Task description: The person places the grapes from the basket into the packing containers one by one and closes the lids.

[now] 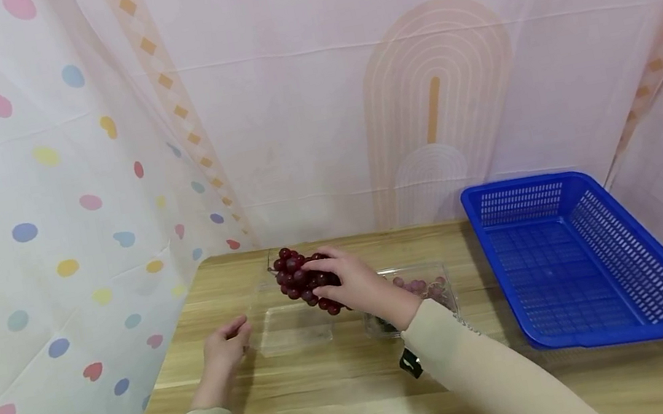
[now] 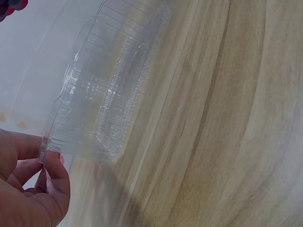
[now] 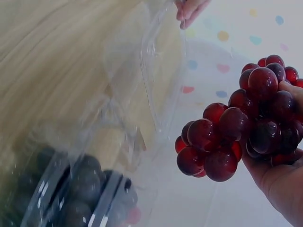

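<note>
My right hand point(image 1: 354, 281) grips a bunch of dark red grapes point(image 1: 298, 276) from above, lifted over the table. In the right wrist view, fingers and thumb wrap round the bunch point(image 3: 220, 127). My left hand point(image 1: 224, 352) pinches the rim of a clear plastic container point(image 1: 295, 328) at its left side. The left wrist view shows thumb and fingertips on the corner of that container point(image 2: 90, 94), and no fruit lies inside it. A second clear container point(image 1: 448, 301) with grapes stands beneath my right forearm, which partly hides it.
On the right side of the wooden table point(image 1: 340, 405) sits a blue plastic basket point(image 1: 582, 266) with slotted walls. Patterned curtains point(image 1: 298, 94) hang behind the table and along its left side point(image 1: 52, 286).
</note>
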{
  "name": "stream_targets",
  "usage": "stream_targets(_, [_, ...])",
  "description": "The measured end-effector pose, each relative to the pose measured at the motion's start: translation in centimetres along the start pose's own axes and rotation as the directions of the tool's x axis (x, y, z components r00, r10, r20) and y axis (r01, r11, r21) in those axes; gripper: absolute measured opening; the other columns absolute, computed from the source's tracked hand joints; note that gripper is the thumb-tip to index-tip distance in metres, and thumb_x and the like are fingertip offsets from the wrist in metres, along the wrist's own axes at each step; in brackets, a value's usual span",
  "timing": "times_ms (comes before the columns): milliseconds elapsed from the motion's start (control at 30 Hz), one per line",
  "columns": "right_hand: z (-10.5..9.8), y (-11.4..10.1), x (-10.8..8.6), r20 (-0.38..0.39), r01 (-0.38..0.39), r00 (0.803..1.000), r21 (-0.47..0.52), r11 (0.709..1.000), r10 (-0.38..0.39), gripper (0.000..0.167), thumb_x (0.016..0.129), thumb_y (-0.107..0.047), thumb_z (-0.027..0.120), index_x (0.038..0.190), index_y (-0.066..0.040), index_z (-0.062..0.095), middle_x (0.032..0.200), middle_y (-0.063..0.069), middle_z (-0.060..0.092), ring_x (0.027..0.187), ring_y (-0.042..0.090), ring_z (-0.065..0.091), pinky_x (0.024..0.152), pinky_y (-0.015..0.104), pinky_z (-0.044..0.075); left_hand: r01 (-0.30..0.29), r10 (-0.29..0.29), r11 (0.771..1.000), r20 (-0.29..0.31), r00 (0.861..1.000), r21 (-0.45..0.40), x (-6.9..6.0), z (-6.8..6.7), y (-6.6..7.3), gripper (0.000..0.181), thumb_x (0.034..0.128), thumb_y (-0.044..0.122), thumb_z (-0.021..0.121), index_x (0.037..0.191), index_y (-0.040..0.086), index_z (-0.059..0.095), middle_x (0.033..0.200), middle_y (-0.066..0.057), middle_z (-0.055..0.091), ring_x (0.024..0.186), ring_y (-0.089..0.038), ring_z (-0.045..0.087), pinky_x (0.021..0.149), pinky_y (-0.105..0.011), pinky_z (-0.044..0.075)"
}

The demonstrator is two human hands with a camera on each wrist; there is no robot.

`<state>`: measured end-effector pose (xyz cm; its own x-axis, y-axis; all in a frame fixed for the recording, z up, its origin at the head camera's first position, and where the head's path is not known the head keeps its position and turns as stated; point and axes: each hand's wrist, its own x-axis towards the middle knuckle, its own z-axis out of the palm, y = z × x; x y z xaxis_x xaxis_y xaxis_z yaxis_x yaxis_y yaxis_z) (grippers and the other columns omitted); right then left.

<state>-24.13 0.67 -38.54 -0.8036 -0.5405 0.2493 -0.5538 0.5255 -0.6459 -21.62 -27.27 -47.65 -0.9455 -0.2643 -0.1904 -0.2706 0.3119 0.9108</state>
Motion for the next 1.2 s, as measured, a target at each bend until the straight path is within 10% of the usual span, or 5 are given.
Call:
stream_targets(733, [5.0, -1.7, 1.4, -0.057, -0.043, 0.997, 0.113, 0.993, 0.05, 0.044, 0.091, -0.023, 0.064, 0.134, -0.022, 0.055, 0.15, 0.005, 0.035, 0.136, 0.027, 0.036, 0.108, 0.04, 0.039, 0.014, -0.014, 1.0, 0.012, 1.0, 0.011, 0.0, 0.1, 0.0, 0.041, 0.0965, 0.012, 0.053, 0.134, -0.006, 0.048, 0.124, -0.02, 0.054, 0.082, -0.001, 0.053, 0.069, -0.018, 0.052])
stream_targets(1200, [7.8, -1.6, 1.8, -0.045, 0.015, 0.999, -0.193, 0.981, -0.024, 0.043, 0.091, -0.028, 0.064, 0.133, -0.027, 0.055, 0.147, 0.004, 0.04, 0.129, 0.023, 0.046, 0.105, 0.037, 0.043, 0.017, -0.017, 1.0, 0.016, 1.0, 0.006, -0.1, 0.2, 0.0, 0.041, 0.0973, 0.011, 0.051, 0.135, -0.005, 0.047, 0.128, -0.023, 0.051, 0.086, -0.005, 0.054, 0.069, -0.018, 0.052])
